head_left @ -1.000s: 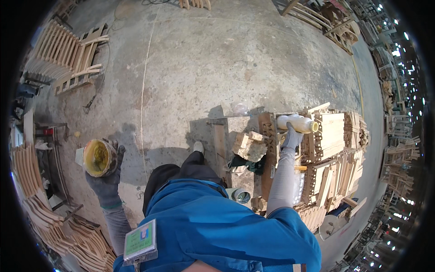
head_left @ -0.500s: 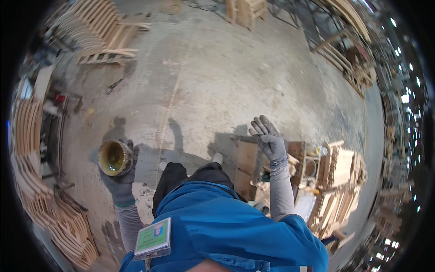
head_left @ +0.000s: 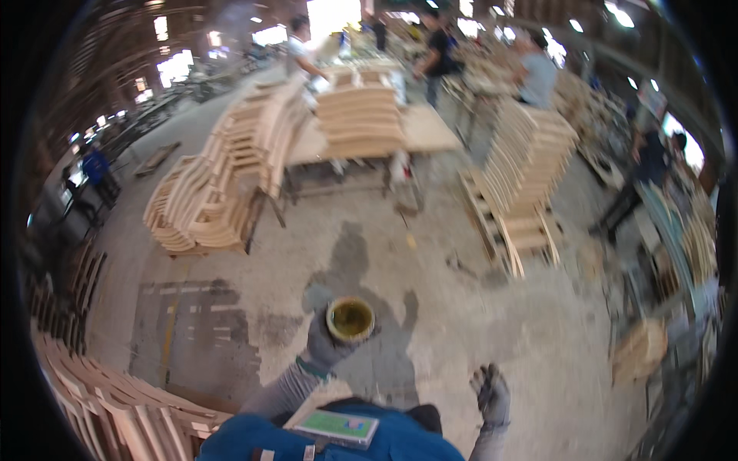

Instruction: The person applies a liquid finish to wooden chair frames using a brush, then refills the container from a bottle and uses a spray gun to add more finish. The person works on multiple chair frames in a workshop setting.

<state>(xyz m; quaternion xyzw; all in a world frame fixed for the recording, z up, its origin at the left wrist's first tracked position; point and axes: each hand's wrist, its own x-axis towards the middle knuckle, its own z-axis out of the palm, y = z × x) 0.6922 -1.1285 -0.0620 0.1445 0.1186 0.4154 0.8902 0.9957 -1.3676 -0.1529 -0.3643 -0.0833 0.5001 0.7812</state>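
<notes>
My left hand [head_left: 327,347], in a grey glove, holds up a round cup-like pot [head_left: 351,320] with a crusted, pale rim. Yellow-brown liquid shows inside it; the fingers pass around its side and underneath, partly hidden. Lower and to the right, my right hand [head_left: 493,396] hangs over the concrete floor, in a grey glove with stained fingers. Its fingers are loosely bent and apart, with nothing visible in them.
Ahead, a table [head_left: 430,132] bears stacked curved wooden parts [head_left: 359,121]. More wooden frames stand in piles at left [head_left: 204,203], right [head_left: 530,157] and lower left [head_left: 131,403]. Several people work around the table and far right; a pallet [head_left: 157,157] lies far left.
My view has swung left and up, from the floor and the wood pile at my right to the table and people. The left hand still holds the pot; the right hand's fingers are more bent.
</notes>
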